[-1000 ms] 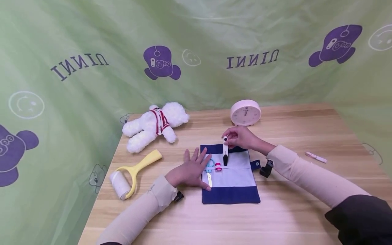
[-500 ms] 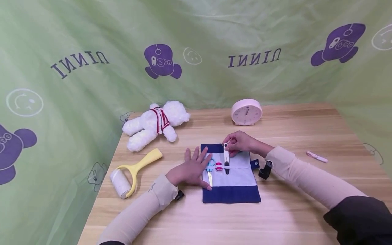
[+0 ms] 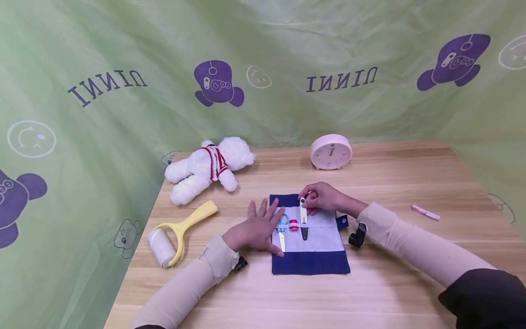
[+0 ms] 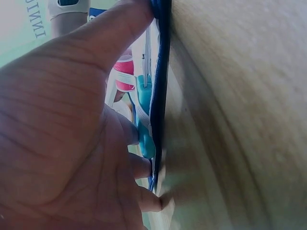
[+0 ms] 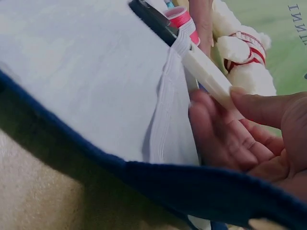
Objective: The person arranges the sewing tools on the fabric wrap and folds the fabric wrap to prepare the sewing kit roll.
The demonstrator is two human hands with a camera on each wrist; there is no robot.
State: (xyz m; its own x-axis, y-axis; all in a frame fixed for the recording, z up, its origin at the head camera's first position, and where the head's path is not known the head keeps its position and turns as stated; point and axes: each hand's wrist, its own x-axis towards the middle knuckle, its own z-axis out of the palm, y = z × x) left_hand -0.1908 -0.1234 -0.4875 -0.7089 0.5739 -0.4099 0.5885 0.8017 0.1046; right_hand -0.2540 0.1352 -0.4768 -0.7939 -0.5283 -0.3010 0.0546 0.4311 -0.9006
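A navy fabric pouch [image 3: 310,263] lies unfolded on the table, its pale lining crossed by a white elastic strap [image 5: 165,103]. My left hand [image 3: 255,230] rests with spread fingers on the pouch's left edge, over part of the blue-handled scissors [image 3: 281,238]. Between thumb and fingers, my right hand [image 3: 322,198] pinches the white end of a slim tool [image 5: 208,72] with a black tip. The tool's black end runs under the strap and pokes out below it. Just left of the tool, a pink thread spool [image 3: 293,225] sits under the same strap.
A yellow-handled lint roller [image 3: 185,228] lies to the left, below a white plush bear [image 3: 201,171]. Behind the pouch stands a pink clock [image 3: 331,153]. A small pinkish-white stick [image 3: 425,212] lies to the right. Green printed cloth [image 3: 283,114] hangs behind the table.
My right hand has moved down toward the strap with the white tool, and its black end has slid under the strap and out below. The left hand stays in place.
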